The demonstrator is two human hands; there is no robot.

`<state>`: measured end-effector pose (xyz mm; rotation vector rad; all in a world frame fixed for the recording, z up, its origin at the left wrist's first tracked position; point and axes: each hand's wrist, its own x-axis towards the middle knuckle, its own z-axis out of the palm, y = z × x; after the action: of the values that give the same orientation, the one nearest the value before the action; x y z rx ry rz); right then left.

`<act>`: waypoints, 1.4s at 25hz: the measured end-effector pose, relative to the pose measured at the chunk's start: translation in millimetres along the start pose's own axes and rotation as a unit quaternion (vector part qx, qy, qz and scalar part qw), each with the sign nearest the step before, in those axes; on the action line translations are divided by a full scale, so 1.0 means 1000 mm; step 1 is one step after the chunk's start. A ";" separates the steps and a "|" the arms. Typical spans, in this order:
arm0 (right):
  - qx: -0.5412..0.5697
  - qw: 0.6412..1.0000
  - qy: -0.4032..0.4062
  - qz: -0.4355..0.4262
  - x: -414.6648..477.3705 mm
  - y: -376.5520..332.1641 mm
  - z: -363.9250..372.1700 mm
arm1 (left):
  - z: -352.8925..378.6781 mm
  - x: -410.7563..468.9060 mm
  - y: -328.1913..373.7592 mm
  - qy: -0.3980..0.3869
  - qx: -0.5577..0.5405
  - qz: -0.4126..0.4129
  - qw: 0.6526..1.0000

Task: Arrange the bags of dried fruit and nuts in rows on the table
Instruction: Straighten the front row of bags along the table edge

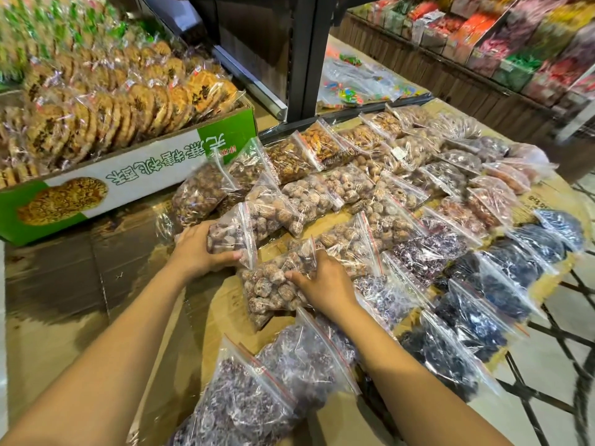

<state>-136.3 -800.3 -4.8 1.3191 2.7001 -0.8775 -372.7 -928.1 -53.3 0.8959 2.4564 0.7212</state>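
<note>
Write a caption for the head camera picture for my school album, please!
Two hands, left hand and right hand, each holding a bag of brown dried fruit among rows of bags.

The scene is evenly and fairly brightly lit from above, with soft, faint shadows under the clear bags [380,201] and white glints of glare scattered over their crinkled plastic. The middle is reasonably sharp, but the top left, over the packed biscuits [96,101], and the shelves of sweets [515,37] at top right smear into motion blur. Wide-angle distortion bends the green and white box [135,175] and stretches the forearms at the bottom edge.
</note>
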 end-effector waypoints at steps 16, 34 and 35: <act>0.289 0.957 0.028 -0.006 -0.059 0.029 -0.038 | 0.014 -0.096 0.019 0.098 -0.123 -0.136 0.978; 0.265 0.952 0.145 -0.057 -0.138 0.047 0.031 | 0.063 -0.271 0.025 -0.002 -0.025 0.011 1.000; 0.277 0.943 0.166 -0.083 -0.140 0.042 0.030 | 0.061 -0.272 0.022 0.021 -0.056 0.031 0.998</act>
<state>-22.5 -895.6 -15.7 1.4418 2.9753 -1.6724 -138.8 -1079.3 -30.1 0.9254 2.4079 0.8979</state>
